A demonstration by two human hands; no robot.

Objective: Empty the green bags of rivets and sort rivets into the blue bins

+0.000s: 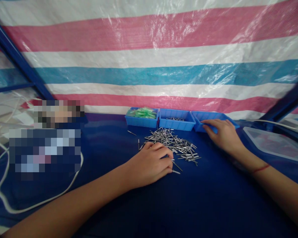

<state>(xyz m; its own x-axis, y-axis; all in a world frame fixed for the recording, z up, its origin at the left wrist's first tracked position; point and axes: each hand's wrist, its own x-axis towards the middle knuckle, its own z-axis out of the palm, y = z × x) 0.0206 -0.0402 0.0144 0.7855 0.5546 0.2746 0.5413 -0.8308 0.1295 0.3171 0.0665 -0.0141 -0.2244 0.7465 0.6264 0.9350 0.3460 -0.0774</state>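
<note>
A loose pile of silver blind rivets (pixel 167 138) lies on the dark blue table. My left hand (pixel 151 163) rests at the pile's near side, fingers curled down. Its fingertips close at a rivet (pixel 176 172) that sticks out past them; a second one lies just beyond. My right hand (pixel 221 134) is over the near edge of the right blue bin (pixel 197 116). Its thumb and forefinger are slightly apart, with nothing visible between them. The hand hides part of that bin's inside. The middle blue bin (pixel 177 125) holds some rivets.
Green plastic-wrapped pieces fill the left blue bin (pixel 142 122). A clear plastic lid or tray (pixel 273 143) lies at the right. White cable (pixel 39 206) loops across the table's left side, near a blurred-out area. Striped sheeting (pixel 149 76) hangs behind, between blue frame posts (pixel 17 54).
</note>
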